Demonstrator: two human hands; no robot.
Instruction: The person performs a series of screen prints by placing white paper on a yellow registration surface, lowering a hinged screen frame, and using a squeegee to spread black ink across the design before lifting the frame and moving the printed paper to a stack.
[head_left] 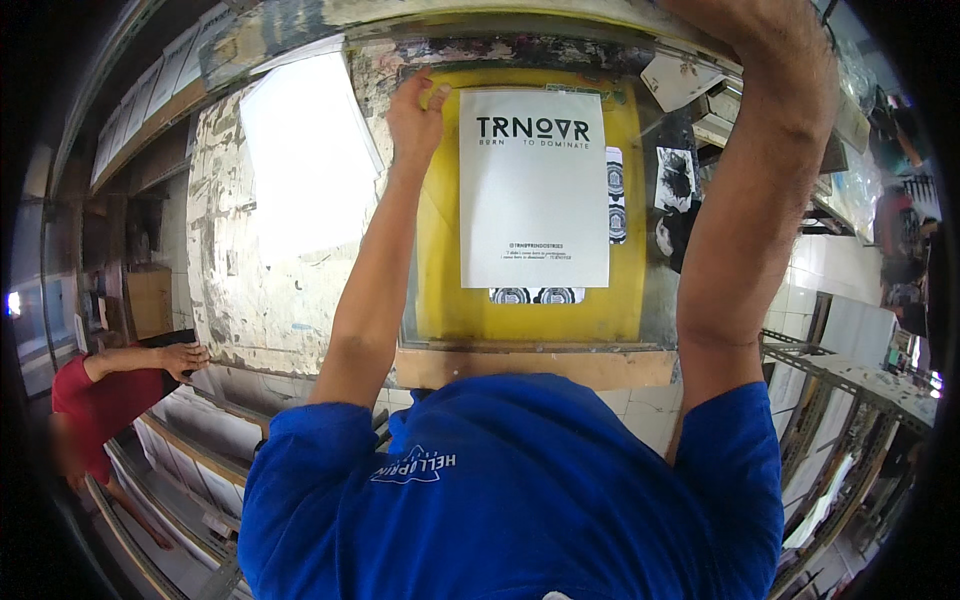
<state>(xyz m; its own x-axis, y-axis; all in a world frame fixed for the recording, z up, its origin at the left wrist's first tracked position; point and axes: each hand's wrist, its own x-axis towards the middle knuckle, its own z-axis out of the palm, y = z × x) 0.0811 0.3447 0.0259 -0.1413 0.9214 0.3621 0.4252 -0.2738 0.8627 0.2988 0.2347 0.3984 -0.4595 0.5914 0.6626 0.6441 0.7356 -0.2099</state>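
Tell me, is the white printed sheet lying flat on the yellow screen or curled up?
Flat: the white printed sheet lies spread on the yellow screen, edges straight, no corner lifted.

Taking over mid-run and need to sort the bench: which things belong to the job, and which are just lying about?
In hand:
left hand at the white printed sheet's upper left corner
yellow screen under that sheet
right hand, raised out of view

Lying about:
blank white sheet
black-and-white prints
stacked boards

- One white printed sheet (533, 190) on one yellow screen (440, 260)
- One blank white sheet (305, 155)
- Two people: one in a blue shirt (510, 490), one in red (95, 405)
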